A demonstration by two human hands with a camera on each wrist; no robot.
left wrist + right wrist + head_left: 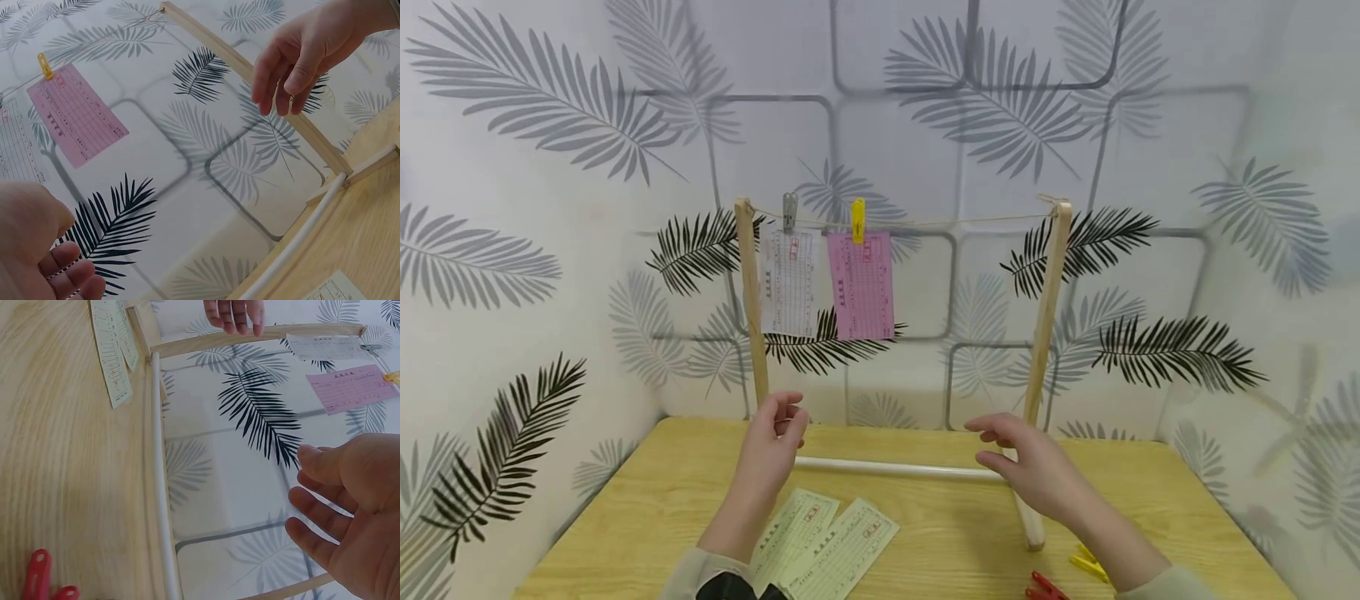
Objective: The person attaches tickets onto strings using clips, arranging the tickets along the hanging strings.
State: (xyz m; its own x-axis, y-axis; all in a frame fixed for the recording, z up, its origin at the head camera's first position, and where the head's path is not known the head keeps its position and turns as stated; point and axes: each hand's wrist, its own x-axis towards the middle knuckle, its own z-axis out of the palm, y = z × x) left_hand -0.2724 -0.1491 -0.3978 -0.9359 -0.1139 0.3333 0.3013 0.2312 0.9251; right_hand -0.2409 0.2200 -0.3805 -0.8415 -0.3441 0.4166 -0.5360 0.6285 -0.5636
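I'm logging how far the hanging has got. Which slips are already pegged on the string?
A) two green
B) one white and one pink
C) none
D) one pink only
B: the white slip hangs under a grey peg and the pink slip under a yellow peg; two green slips lie on the table.

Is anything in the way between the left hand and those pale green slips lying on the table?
Nothing visible is. The left hand hangs empty above the table, and the two green slips lie flat just below and beside its wrist, uncovered. The white rod of the little drying rack lies farther back, not between them.
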